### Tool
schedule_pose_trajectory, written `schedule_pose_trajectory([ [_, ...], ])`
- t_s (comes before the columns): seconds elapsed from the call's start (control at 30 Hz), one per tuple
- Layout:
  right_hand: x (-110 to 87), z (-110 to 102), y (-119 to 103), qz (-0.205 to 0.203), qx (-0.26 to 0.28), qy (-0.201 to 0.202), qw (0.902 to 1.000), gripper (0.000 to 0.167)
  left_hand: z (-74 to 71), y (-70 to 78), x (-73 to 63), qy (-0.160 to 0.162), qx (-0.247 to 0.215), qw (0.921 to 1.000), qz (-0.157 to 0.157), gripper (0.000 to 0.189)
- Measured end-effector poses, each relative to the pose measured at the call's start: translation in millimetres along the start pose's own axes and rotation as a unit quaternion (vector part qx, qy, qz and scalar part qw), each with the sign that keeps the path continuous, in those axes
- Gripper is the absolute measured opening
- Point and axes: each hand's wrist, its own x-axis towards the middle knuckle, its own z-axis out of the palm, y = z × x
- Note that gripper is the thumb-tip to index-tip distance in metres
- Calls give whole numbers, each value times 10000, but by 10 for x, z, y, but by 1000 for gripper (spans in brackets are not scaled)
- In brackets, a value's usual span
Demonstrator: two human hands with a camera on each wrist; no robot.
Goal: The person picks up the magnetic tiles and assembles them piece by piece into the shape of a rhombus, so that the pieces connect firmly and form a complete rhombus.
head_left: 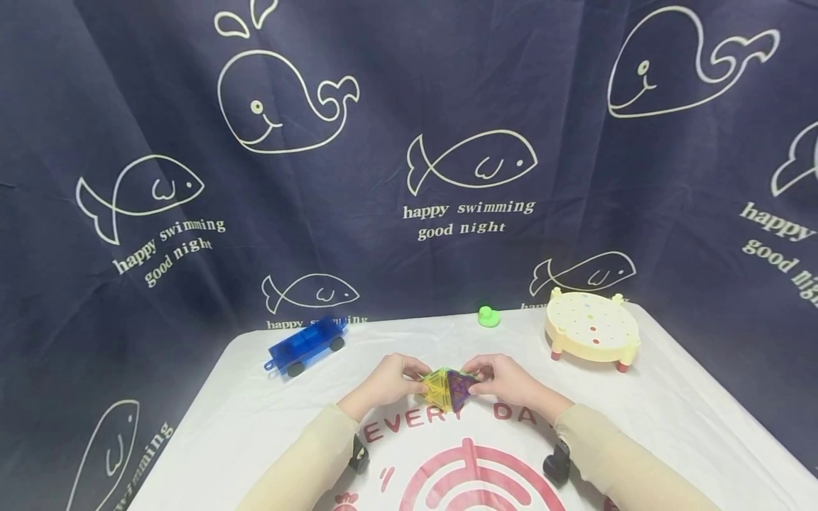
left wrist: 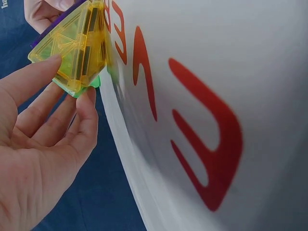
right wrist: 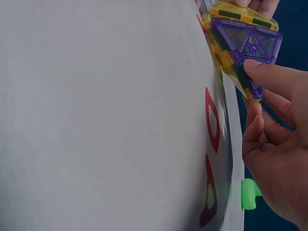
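Observation:
A small solid built of see-through triangular magnetic tiles sits at the middle of the table, held from both sides. Its left face is yellow, its right face purple, and green shows along the back edge. My left hand pinches the yellow side, thumb on the tile and fingers behind at the green edge. My right hand pinches the purple tile, its thumb on the face and fingers curled behind. Black bars show inside the tile frames in both wrist views.
A blue toy wagon with black wheels stands at the back left. A green rubber duck sits at the back edge. At the back right is a cream round toy stand with red-tipped legs. The white tablecloth bears red print.

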Motion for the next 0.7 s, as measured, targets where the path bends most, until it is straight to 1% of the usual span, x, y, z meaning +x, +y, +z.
schedule_pose_trajectory([
  [0.2,-2,-2,-13,-104,71,28,9999,29,6,20,-4,41,-9,10000,-62,23],
  [0.5,7,-12,-15,-27,159,135,9998,27,16,35,3,71,-100,9999,-50,22],
  [0.7,16,-36,-14,-84,218,151,9996,26,30,26,7,38,-163,9998,-71,23],
])
